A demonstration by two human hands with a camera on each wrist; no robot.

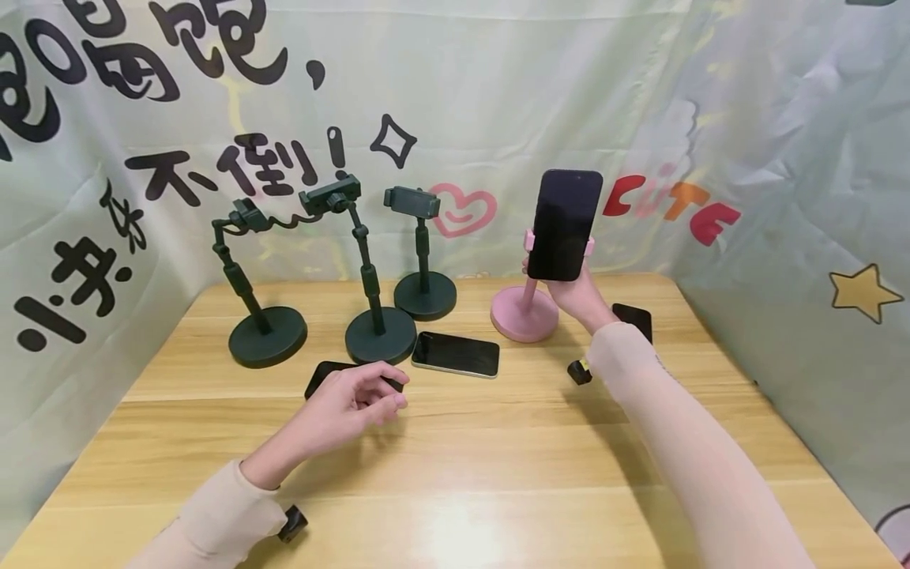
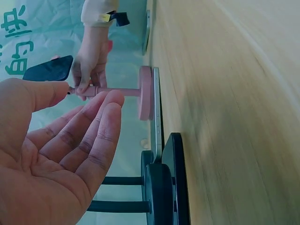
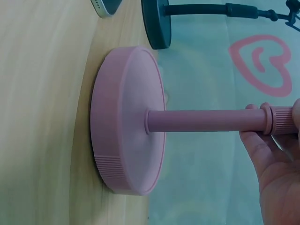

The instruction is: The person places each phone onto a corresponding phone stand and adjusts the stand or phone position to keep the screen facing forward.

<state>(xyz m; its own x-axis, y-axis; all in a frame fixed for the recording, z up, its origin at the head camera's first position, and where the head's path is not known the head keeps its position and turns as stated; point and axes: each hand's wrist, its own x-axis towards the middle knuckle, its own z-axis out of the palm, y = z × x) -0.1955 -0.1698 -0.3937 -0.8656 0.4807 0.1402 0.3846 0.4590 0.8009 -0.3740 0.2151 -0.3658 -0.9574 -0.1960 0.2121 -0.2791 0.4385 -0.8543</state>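
Observation:
My right hand grips the upper pole of a pink phone stand, and its fingers wrap the ribbed collar in the right wrist view. An upright smartphone with a dark screen sits in the stand's pink clamp. The round pink base rests on the table. Over the table at left, my left hand hovers with relaxed, slightly bent fingers and nothing in them. Behind that hand lies a black phone, partly hidden by it.
Dark green phone stands stand at the back left of the wooden table. Another phone lies near their bases. A further dark phone is partly behind my right forearm. A printed cloth closes off the back and sides.

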